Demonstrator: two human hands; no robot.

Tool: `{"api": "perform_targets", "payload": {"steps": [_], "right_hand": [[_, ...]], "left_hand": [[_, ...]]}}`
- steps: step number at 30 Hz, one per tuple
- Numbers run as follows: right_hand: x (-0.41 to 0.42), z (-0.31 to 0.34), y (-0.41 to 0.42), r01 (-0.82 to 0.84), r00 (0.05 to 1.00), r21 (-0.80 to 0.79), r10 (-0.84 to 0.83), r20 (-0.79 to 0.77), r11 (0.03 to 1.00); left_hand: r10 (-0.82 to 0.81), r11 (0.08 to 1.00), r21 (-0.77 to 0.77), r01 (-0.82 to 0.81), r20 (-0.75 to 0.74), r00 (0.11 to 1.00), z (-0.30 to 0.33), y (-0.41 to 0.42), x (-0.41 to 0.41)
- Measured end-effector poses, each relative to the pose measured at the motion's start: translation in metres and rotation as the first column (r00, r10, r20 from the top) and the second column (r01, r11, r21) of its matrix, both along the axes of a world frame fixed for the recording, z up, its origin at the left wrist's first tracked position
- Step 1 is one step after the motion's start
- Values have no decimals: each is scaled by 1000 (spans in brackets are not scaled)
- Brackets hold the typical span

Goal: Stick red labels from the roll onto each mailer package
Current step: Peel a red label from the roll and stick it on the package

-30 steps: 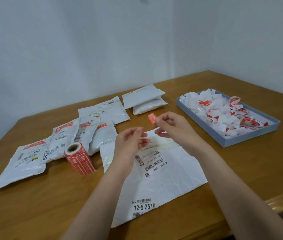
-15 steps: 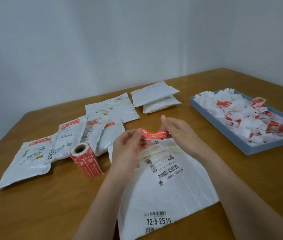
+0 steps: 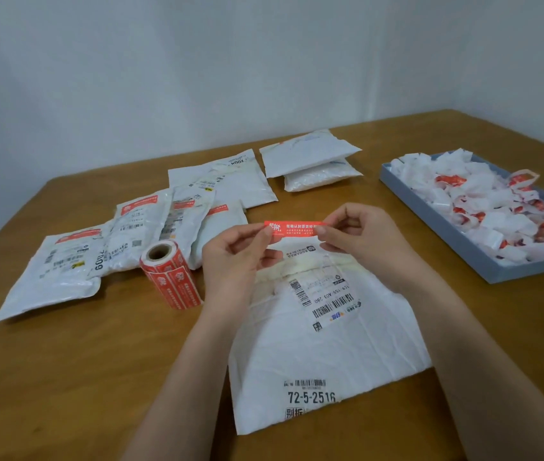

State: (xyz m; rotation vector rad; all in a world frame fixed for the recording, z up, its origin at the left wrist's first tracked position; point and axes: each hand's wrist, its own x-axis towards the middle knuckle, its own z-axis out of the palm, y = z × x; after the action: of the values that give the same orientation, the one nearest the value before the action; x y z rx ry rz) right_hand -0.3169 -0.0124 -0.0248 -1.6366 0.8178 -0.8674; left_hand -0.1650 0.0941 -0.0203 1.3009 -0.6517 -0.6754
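red label (image 3: pixel 292 227): thin, limp, adhesive | grip: left hand (image 3: pixel 234 257) and right hand (image 3: pixel 357 237) pinch opposite ends, taut | handle by ends only | target: mailer (image 3: pixel 324 344), near table edge.

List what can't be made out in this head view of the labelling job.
- Small white print on the red label: too small; its ends are covered by the left hand and right hand.
- Top edge of the big mailer: behind both hands.
- Tray: right part cut off by the frame edge.
- Lower pouch of the far stack: mostly under the upper pouch.
- Print on the left mailers: blurred.
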Motion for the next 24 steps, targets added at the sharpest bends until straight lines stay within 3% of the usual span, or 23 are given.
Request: {"api": "perform_targets", "payload": {"steps": [4,16,19,24], "right_hand": [[1,2,4,-27,995,155,11,103,987],[-5,0,9,22,1000,178,-24,11,984],[-5,-1,9,58,997,118,-50,-62,991],[-3,-3,13,109,951,-115,-137,-278,987]], "left_hand": [[8,999,51,-8,5,1000,3,3,0],[26,966,240,-101,298,954,1,8,-2],[-13,953,289,-93,345,939,2,8,-1],[-143,908,417,-32,380,914,2,7,1]]}}
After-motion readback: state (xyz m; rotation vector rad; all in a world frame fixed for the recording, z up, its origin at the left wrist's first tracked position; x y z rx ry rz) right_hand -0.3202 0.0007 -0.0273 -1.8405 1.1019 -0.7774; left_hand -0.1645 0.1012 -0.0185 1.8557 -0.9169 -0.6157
